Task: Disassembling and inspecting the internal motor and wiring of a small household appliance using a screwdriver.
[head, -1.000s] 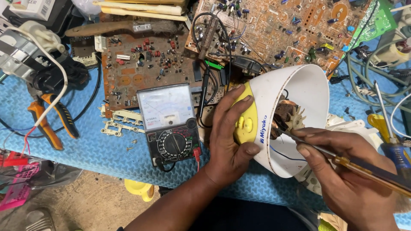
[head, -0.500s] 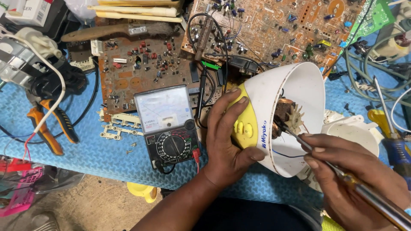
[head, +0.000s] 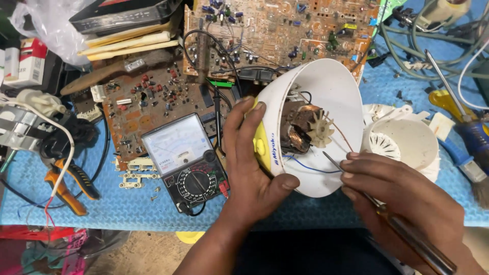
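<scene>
Housing (head: 326, 102) tilted up; left hand (head: 249, 168) grips it, right hand (head: 402, 198) pinches screwdriver (head: 407, 234); multimeter (head: 186, 163) beside.

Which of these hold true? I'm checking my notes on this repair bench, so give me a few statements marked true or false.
1. The left hand grips the white and yellow appliance housing. True.
2. The right hand holds a screwdriver aimed into the housing. True.
3. The motor lies loose on the blue mat. False: it sits inside the housing.
4. The analog multimeter rests right of the housing. False: it lies to its left.
5. Orange-handled pliers lie on the mat. True.
</scene>
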